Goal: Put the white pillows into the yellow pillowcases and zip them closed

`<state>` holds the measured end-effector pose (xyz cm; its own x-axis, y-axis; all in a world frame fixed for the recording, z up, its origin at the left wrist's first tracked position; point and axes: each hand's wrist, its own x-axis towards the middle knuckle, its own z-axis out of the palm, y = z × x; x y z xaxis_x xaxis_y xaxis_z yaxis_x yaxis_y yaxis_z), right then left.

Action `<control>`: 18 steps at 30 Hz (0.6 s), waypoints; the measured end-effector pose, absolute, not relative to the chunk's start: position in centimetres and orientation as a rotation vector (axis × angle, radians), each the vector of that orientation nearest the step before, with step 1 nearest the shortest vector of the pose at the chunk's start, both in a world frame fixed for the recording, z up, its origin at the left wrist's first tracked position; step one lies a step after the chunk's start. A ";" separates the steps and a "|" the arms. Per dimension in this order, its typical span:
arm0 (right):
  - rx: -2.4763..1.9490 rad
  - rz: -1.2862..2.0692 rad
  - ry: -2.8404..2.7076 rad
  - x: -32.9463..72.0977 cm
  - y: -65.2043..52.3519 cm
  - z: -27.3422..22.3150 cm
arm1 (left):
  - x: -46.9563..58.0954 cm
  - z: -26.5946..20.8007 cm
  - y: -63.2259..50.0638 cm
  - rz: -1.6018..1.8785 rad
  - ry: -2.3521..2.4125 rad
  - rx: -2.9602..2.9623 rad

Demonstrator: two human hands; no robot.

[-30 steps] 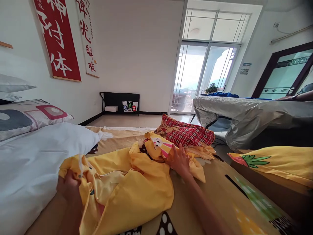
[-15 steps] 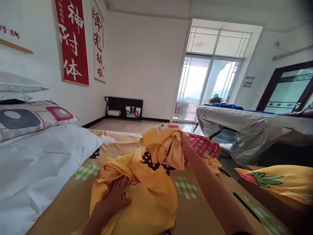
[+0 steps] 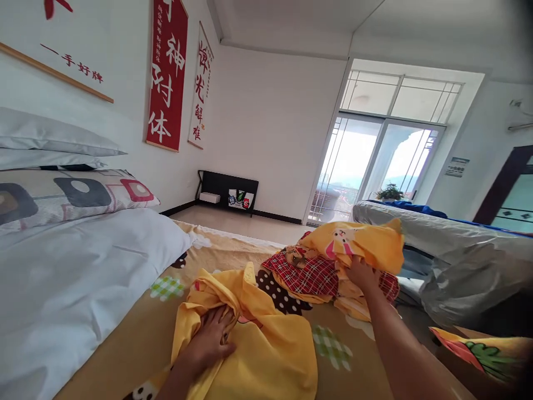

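My left hand [image 3: 211,336] lies palm down on a crumpled yellow cloth [image 3: 275,355] on the bed. Its thumb is stretched out to the side, and the fingertips are partly hidden in the bunched folds. Farther off to the right, my right hand [image 3: 363,273] is closed on the lower edge of a yellow cloth with a rabbit print [image 3: 370,244]. This cloth is over a heap of red plaid fabric [image 3: 306,272] with yellow edges. Whether it rests fully on the heap I cannot tell.
The bed sheet [image 3: 100,372] is tan with green checked patches. A white quilt [image 3: 104,266] and a patterned pillow [image 3: 83,194] lie at the left. To the right are a plastic-covered table [image 3: 466,261] and another yellow printed cloth [image 3: 495,355]. A low black shelf [image 3: 216,183] stands by the wall.
My right hand has carried the rabbit-print cloth to the right, over the red plaid heap. The left hand stays on the crumpled yellow cloth. The view has turned a little left and up.
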<state>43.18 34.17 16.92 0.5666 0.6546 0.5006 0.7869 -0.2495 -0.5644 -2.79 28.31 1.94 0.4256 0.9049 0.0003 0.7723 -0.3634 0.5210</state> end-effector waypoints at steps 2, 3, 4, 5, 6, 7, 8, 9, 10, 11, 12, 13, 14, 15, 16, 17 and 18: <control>-2.110 -0.271 -1.206 43.4 34.7 15.9 | -2.8 2.1 28.2 0.411 1.404 2.224; -2.178 -0.324 -1.232 43.6 35.0 15.8 | -2.8 2.2 28.1 0.417 1.397 2.220; -2.237 -0.379 -1.259 43.7 35.4 16.0 | -2.8 2.3 28.1 0.427 1.392 2.218; -2.282 -0.426 -1.277 43.9 35.6 16.2 | -2.9 2.3 28.1 0.439 1.389 2.217; -2.305 -0.456 -1.279 44.0 35.7 16.6 | -2.9 2.3 28.1 0.451 1.389 2.214; -2.306 -0.468 -1.263 44.0 35.6 17.0 | -2.9 2.2 28.1 0.460 1.388 2.212; -2.297 -0.476 -1.240 43.9 35.4 17.3 | -3.0 2.1 28.1 0.463 1.387 2.211; -2.284 -0.488 -1.215 43.6 34.9 17.5 | -3.0 2.0 28.2 0.466 1.386 2.210; -2.263 -0.517 -1.197 43.2 34.3 17.5 | -3.0 1.9 28.2 0.469 1.388 2.210; -2.228 -0.567 -1.187 42.6 33.6 17.3 | -3.0 1.8 28.3 0.474 1.389 2.213; -2.181 -0.629 -1.188 42.0 32.7 16.8 | -2.9 1.7 28.3 0.484 1.392 2.221; -2.125 -0.688 -1.211 41.1 31.8 16.1 | -2.8 1.6 28.4 0.495 1.398 2.234; -2.071 -0.724 -1.265 40.2 30.9 15.2 | -2.7 1.6 28.4 0.505 1.408 2.248; -2.028 -0.723 -1.344 39.1 30.1 14.0 | -2.6 1.7 28.3 0.513 1.420 2.263; -1.997 -0.668 -1.471 37.9 29.2 12.6 | -2.5 1.7 28.3 0.518 1.427 2.279; -1.987 -0.553 -1.618 36.5 28.5 11.1 | -2.3 1.8 28.3 0.525 1.430 2.294; -2.009 -0.418 -1.727 35.1 27.9 9.4 | -2.3 1.8 28.2 0.538 1.426 2.308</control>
<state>35.10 27.86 9.41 0.1676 0.8458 0.5066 0.9838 -0.1100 -0.1418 -2.26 28.23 1.80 0.4137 0.9019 0.1243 0.7591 -0.4171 0.4998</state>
